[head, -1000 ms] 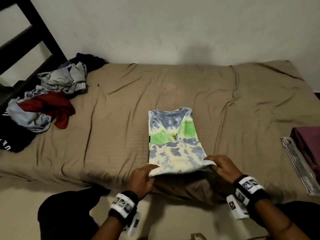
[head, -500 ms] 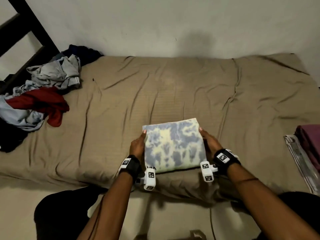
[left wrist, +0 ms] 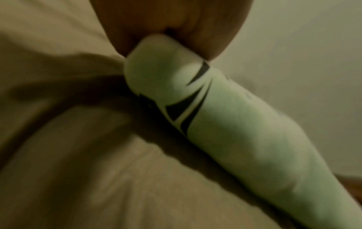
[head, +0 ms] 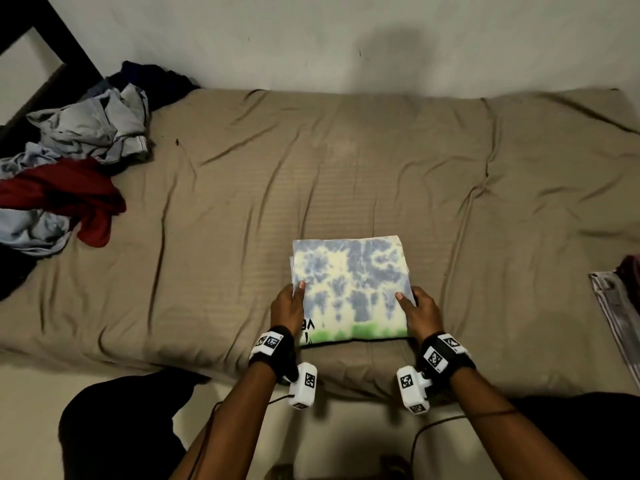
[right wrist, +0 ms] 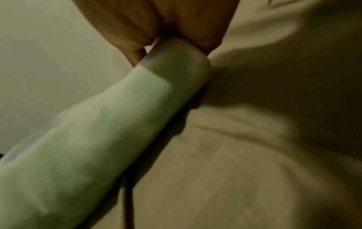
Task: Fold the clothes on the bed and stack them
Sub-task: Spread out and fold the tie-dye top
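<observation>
Folded shirt point(head: 349, 289) gripped between left hand point(head: 286, 308) and right hand point(head: 420, 311).

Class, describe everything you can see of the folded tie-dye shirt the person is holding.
The tie-dye shirt is soft knit cloth, pale yellow with blue-grey blotches, a green band and part of a black print along its near edge. It is folded into a thick, roughly square packet. The left hand grips its left side and the right hand its right side, thumbs on top. It sits near the front of the tan bed sheet; whether it is lifted clear is unclear.
</observation>
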`<state>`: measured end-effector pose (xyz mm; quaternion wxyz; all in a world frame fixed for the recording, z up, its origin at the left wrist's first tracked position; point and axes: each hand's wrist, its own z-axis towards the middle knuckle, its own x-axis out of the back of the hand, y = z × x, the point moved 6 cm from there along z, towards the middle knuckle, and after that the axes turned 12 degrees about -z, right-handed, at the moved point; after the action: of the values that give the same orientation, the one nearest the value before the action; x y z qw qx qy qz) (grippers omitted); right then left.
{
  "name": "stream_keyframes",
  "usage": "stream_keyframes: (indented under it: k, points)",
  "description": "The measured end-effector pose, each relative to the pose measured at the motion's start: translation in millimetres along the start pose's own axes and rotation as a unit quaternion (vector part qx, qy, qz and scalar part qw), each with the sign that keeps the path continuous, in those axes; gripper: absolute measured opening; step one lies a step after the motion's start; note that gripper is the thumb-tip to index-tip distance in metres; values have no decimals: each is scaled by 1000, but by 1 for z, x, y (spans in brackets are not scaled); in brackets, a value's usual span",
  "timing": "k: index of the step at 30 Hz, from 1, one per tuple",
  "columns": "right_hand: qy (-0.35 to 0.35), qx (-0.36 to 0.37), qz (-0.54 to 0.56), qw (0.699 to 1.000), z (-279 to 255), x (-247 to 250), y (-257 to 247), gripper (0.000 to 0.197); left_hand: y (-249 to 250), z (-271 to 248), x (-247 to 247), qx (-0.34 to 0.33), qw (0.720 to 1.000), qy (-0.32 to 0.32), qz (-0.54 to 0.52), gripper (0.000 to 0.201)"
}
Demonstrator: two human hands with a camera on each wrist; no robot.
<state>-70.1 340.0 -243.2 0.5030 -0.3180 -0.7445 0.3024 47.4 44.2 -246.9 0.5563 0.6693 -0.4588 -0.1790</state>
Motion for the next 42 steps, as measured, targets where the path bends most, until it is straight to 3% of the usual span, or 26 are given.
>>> stream_keyframes:
  k: [4,8,10,14,17,21,26,29,31,32,34,36,38,40,42]
  points:
    - [30,-4,-153,988,1,0,-7,33,2,-5,-5,53,992,40,107,58]
    - [16,-1,-185,983,0,-2,-9,39,9,-18,4,38,991,72,107,63]
    - [7,1,-146,989,-4,0,-3,42,9,-36,8,22,994,90,65,60]
    - [-22,-10,-23,999,-11,3,11,72,-11,-53,9,42,994,99,37,59]
    - [-17,19,-85,996,-12,4,0,62,-10,-49,9,48,993,88,64,61]
    - [4,28,-259,965,-6,0,-5,46,2,-44,10,58,987,68,133,64]
    - [64,-3,-248,967,-13,4,-1,54,4,-45,9,77,977,69,188,64]
    - [135,3,-283,950,-28,11,-10,52,23,-63,15,-5,963,127,236,44]
    - [199,84,-296,931,-44,10,-28,62,42,-79,4,-162,943,141,256,54]
    - [197,144,-300,922,-54,2,-38,67,48,-87,-9,-236,923,116,279,62]
    - [97,290,-324,895,-77,-29,-48,76,39,-101,-41,-314,885,-3,345,79]
    - [-24,395,-371,840,-91,-55,-38,76,12,-103,-56,-323,847,-100,410,90]
    - [-56,426,-435,791,-84,-51,-19,84,-12,-98,-48,-316,830,-138,438,94]
    - [-60,410,-472,778,-66,-35,-6,95,-28,-94,-35,-324,822,-143,446,97]
    - [-75,389,-480,783,-55,-18,1,98,-34,-92,-26,-315,830,-157,432,103]
